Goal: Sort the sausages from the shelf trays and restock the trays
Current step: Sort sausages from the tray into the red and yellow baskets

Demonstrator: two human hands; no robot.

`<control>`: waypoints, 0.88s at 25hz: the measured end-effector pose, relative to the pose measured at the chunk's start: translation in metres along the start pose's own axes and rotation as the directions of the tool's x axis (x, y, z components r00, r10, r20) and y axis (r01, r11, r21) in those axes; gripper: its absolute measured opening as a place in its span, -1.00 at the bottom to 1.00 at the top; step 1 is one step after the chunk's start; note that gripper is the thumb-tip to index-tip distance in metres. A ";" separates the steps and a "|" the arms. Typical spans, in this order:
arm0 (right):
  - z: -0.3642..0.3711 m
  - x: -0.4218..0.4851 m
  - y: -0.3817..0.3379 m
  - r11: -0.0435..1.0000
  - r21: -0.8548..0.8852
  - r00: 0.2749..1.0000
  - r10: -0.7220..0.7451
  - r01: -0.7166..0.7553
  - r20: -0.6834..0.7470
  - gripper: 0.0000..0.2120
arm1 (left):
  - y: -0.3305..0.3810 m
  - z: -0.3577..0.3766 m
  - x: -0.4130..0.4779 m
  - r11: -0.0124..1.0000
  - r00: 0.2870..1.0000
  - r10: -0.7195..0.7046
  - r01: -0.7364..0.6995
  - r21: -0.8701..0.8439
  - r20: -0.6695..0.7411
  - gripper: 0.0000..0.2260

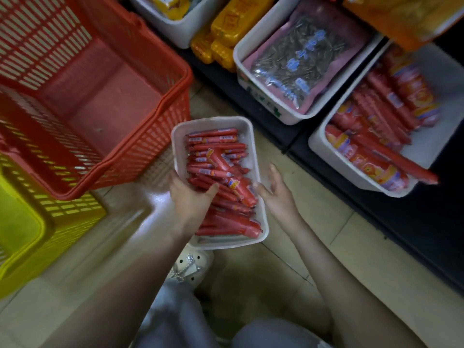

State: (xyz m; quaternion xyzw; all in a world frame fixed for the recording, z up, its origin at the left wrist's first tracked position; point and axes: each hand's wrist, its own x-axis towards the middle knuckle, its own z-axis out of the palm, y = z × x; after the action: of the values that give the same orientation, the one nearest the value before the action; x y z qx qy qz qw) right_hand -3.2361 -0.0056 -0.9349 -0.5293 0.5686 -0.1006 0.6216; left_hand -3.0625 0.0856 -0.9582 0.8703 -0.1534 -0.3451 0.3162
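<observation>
The red basket (155,144) on the floor (351,259) is the biggest thing here, and I can see nothing in it, so no sausages have gone in there yet. A yellow basket (37,222) sits just beside it, partly under its near corner; what I can see of it is bare too.

Across the aisle, on the bottom shelf (426,234), the shelf tray (319,144) at the far right holds long red sausages and wrapped multi-packs (376,121), all lying mixed at different angles. That one looks unsorted to me. Next to it, the seed tray (241,59) holds a bag of sunflower seeds (296,66) and is no part of this job.

The white tray (213,121) is off the shelf and held low over the floor, between the red basket and the shelf. It is piled with small sausages (216,156), with 1 or 2 fatter ones lying crosswise on top.

The left hand (190,199) grips the tray's left edge, thumb lying over the sausages. The right hand (276,194) is loose and spread, holding nothing, just beside the right rim; I cannot tell whether it touches.

My guess is this is an early stage: 1 tray pulled, sorting not begun, restocking all to come.
</observation>
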 end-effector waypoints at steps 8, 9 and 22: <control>-0.152 -0.058 -0.033 0.949 -0.235 0.628 -0.315 0.209 -0.712 -0.49 | 0.164 0.091 -0.071 0.919 0.845 0.393 -0.371 -0.132 0.363 -0.19; -0.169 -0.055 -0.030 0.961 -0.263 0.606 -0.259 0.084 -0.752 -0.40 | 0.178 0.103 -0.073 0.926 0.819 0.376 -0.351 -0.140 0.432 -0.09; -0.218 -0.057 0.016 0.959 -0.281 0.862 -0.112 -0.037 -0.495 -0.32 | 0.172 0.135 -0.094 0.928 0.742 0.360 -0.349 -0.132 0.566 -0.26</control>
State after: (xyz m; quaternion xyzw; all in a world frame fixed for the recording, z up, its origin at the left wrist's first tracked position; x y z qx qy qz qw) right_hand -3.4402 -0.0763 -0.8677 -0.5782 0.7094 -0.1664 0.3670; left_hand -3.2319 -0.0586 -0.8739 0.6749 -0.4020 -0.5288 0.3214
